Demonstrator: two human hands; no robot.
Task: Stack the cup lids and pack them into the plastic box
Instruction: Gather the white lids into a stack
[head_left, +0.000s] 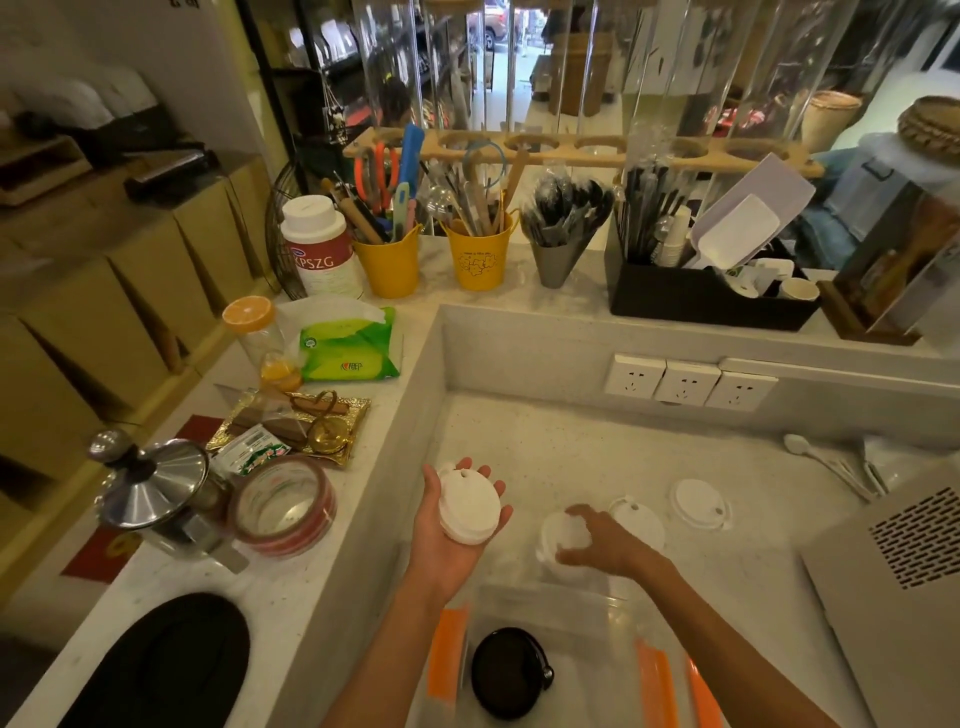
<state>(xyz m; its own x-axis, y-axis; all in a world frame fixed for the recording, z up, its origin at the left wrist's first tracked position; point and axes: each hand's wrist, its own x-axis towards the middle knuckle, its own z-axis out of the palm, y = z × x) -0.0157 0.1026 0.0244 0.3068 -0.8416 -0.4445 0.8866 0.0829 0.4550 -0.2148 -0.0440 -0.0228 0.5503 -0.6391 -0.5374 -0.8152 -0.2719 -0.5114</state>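
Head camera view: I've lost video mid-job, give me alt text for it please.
The left hand holds a stack of white plastic cup lids palm-up while the right hand closes on another white lid lying on the pale speckled counter. Two more white lids lie to the right, and a clear plastic box with orange clips holds one black lid.

Single head-worn wide-angle view, looking forward and down, close over the counter (597, 457), distant shelving above
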